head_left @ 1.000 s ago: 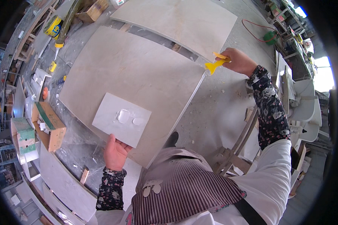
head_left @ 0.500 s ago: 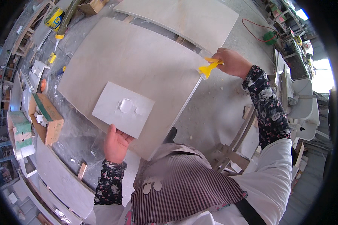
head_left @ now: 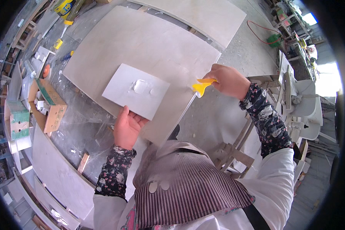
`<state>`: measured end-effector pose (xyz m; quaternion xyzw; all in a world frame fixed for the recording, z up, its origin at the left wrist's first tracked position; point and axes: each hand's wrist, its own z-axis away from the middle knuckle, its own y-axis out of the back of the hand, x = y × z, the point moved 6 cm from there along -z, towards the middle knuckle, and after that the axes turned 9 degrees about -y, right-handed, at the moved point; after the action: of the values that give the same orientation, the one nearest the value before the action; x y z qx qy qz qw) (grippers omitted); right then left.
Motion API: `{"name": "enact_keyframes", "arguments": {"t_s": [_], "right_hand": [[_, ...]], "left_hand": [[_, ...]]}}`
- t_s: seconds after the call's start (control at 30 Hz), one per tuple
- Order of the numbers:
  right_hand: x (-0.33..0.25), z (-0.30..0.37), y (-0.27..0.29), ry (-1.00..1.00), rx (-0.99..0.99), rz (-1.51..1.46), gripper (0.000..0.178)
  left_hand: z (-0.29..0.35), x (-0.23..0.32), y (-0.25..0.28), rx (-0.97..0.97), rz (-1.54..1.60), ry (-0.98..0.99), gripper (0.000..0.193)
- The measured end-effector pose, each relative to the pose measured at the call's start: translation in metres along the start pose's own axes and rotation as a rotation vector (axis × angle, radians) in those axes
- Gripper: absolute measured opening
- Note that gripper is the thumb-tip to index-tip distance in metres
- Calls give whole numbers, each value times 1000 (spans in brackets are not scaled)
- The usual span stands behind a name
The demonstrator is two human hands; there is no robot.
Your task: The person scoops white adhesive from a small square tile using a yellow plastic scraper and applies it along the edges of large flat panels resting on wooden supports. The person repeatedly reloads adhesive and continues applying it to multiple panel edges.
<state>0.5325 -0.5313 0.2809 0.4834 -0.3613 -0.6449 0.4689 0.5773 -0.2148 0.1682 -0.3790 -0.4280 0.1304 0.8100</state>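
My right hand is closed on a yellow plastic scraper, whose blade meets the right edge of a large beige slab. With my left hand I grip the near edge of a small white board, thumb on top and fingers underneath. On that board sit two dabs of white paste, one larger than the other. The board is held over the near part of the slab.
A second slab lies beyond the first. To the left are an open cardboard box with white scraps, a yellow bucket and a yellow-handled brush. White basins stand at right, near wooden framing.
The scraper in my right hand has moved nearer to me along the slab's right edge. My left hand has carried the white board slightly right and farther from me.
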Motion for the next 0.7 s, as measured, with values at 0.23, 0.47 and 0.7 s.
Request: {"name": "enact_keyframes", "arguments": {"t_s": [0.23,0.47,0.7], "right_hand": [[-57,24,-24,6,6,-16,27],[-102,47,-42,25,19,-27,28],[-136,62,-60,-2,-6,-37,31]], "left_hand": [[-4,-1,3,-39,7,-5,47],[-7,-3,2,-77,-23,-4,46],[-8,-4,1,-78,-23,-11,44]]}}
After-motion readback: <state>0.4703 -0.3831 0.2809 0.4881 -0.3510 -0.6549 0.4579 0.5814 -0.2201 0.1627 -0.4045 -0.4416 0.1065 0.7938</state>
